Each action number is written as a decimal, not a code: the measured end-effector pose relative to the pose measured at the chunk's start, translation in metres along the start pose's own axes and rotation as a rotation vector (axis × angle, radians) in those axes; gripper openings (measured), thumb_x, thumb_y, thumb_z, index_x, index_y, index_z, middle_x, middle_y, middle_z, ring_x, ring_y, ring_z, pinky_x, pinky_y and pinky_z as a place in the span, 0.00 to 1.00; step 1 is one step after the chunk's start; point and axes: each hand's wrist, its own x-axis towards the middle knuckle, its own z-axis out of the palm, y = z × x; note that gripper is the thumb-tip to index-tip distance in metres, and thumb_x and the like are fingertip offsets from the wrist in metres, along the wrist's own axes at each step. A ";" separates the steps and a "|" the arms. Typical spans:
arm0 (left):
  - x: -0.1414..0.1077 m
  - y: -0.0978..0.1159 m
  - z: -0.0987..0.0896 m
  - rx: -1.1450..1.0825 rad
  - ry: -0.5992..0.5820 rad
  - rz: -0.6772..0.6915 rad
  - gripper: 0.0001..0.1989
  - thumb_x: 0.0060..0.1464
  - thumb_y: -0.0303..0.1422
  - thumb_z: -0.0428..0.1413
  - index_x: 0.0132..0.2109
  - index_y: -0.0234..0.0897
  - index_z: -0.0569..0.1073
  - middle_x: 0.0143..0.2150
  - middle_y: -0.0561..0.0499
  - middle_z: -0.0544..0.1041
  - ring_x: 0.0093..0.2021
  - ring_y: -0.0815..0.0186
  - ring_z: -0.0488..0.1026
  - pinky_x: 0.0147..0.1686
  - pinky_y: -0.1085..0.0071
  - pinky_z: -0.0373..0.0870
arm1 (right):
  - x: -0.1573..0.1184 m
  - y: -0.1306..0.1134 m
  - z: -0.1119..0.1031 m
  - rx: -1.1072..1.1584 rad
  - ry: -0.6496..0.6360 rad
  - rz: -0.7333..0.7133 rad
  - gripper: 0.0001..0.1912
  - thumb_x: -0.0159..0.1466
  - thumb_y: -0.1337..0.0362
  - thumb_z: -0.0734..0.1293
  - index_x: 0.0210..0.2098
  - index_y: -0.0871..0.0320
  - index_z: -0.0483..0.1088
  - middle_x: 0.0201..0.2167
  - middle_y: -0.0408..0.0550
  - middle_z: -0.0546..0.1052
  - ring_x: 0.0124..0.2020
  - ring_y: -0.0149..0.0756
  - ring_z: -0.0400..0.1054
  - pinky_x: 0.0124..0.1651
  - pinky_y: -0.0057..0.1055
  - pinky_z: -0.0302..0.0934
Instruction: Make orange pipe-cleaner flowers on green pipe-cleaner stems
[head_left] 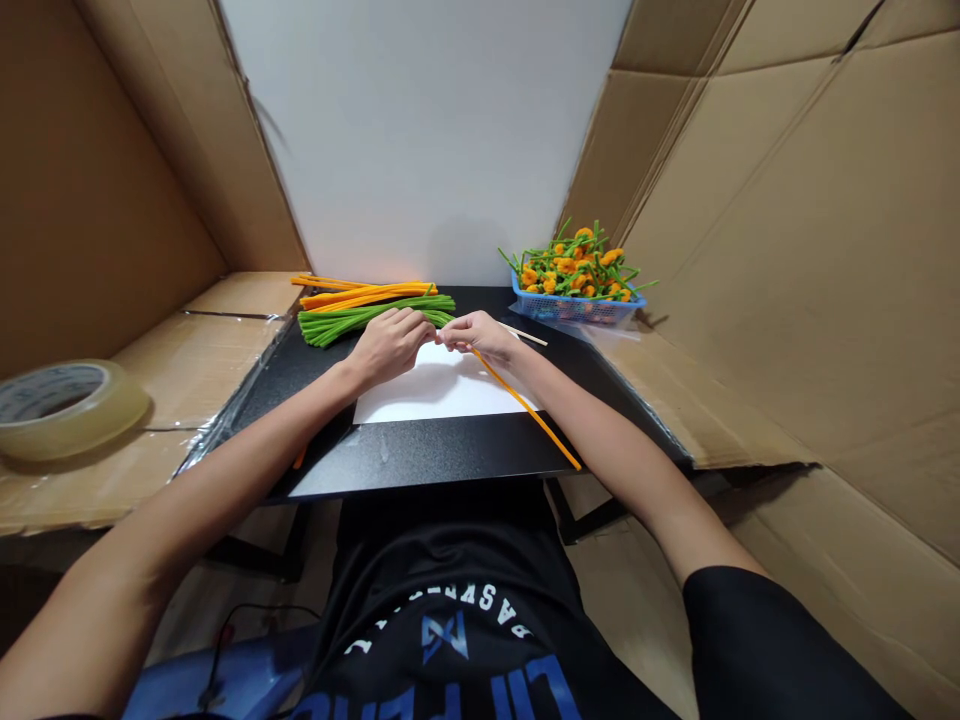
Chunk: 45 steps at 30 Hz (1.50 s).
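You pinching orange pipe cleaner (pixel 526 410) in right hand (pixel 481 336), left hand (pixel 390 346) meeting it, its hold hidden, above white paper (pixel 442 385).

Whole setup's boxed in with flattened brown cardboard (pixel 780 240) up both sides — a white wall (pixel 420 130) straight ahead. There's a roll of clear packing tape (pixel 64 410) sitting on the cardboard off to the left of the black tabletop (pixel 420 455) — plus a thin black cable (pixel 240 606) looping around down low.
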 end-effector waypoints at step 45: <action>0.002 -0.011 -0.013 -0.057 -0.076 0.141 0.12 0.66 0.25 0.48 0.45 0.39 0.75 0.43 0.46 0.79 0.38 0.64 0.73 0.38 0.66 0.66 | -0.014 -0.024 -0.010 -0.015 -0.365 -0.001 0.15 0.59 0.58 0.72 0.35 0.67 0.77 0.24 0.48 0.77 0.23 0.27 0.66 0.25 0.24 0.58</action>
